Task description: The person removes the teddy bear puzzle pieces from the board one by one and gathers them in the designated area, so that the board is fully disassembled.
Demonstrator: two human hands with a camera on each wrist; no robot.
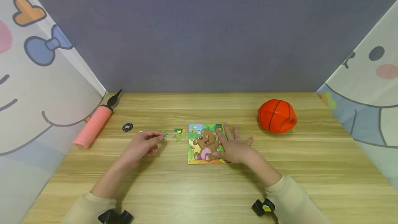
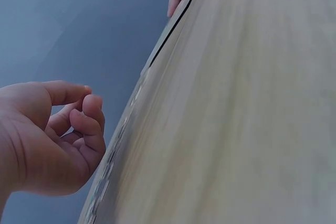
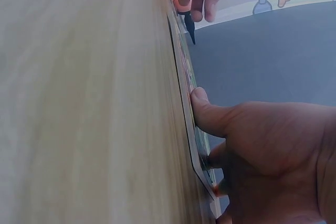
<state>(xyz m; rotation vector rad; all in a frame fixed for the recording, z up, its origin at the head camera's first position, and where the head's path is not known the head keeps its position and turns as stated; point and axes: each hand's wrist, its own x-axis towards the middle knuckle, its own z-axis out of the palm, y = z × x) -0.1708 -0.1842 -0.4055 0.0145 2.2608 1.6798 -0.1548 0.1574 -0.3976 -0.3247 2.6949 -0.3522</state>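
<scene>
A square bear jigsaw puzzle point(image 1: 203, 144) lies flat on the table. My right hand point(image 1: 234, 148) rests with fingers spread across its right side; its thumb point(image 3: 203, 109) presses the top in the right wrist view. To the left are loose puzzle pieces point(image 1: 178, 134), some bearing green and orange print. My left hand point(image 1: 146, 144) is over more of these pieces, hiding part of them. Its thumb and forefinger come together, and the other fingers curl. Whether a piece sits between its fingertips I cannot tell; the left wrist view shows none in the left hand point(image 2: 58, 135).
A pink hand pump point(image 1: 94, 125) with a black nozzle lies at the left, near a black round chip point(image 1: 127, 127) marked 100. A dented red ball point(image 1: 276, 116) with black lines sits at the right. Grey and cartoon-printed panels point(image 1: 199, 37) border the wooden table point(image 1: 192, 193).
</scene>
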